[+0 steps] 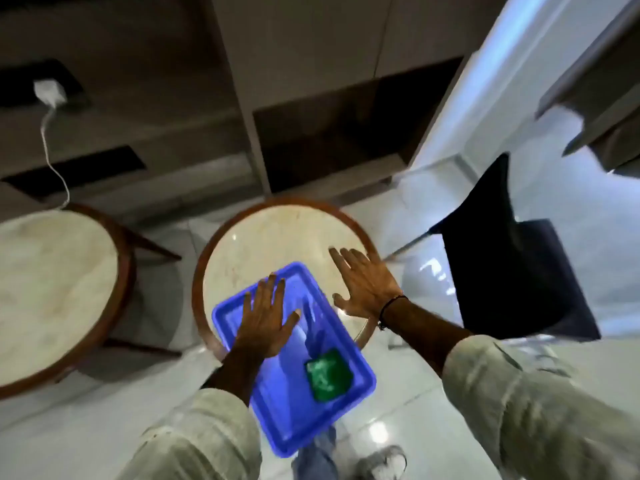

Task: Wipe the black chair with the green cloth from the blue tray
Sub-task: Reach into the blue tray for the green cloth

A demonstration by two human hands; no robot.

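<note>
I judge I'm at the start: the green cloth [328,375] lies in the near end of the blue tray [362,386], unheld. Next I must pick it up, then turn right to the black chair [512,271]. My left hand [265,322] and right hand [367,284] are spread flat, empty.
</note>
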